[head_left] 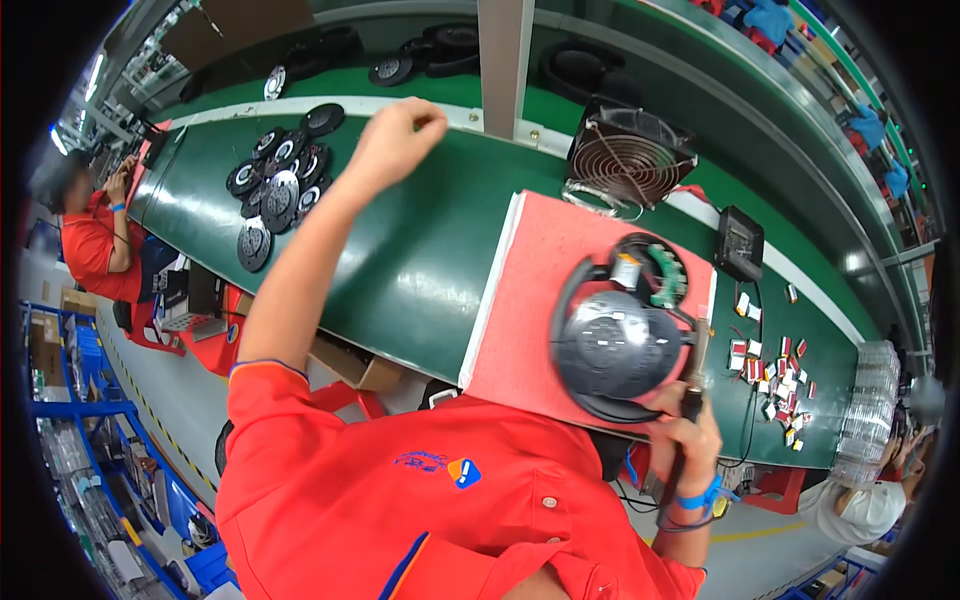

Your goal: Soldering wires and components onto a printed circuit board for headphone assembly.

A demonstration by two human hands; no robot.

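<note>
My left hand [395, 145] is raised over the far side of the green bench, fingers curled closed; whatever they may hold is hidden. Several round black speaker discs [280, 195] lie loosely piled to its left. My right hand [690, 440] is wrapped round the dark handle of a soldering iron [692, 402] at the near right of a pink mat [510, 340]. On that mat rests a pair of black headphones [610, 345], one ear cup face up. Beyond it the other cup is open, showing a green circuit board [665, 278] and a small white battery [626, 270].
A black fan with a wire guard [630, 160] stands behind the mat. A black tray [740, 243] and scattered small batteries [780, 385] lie to the right, near stacked clear plastic trays [865, 415]. A co-worker in red [95, 245] sits far left; another person [860, 510] is at right.
</note>
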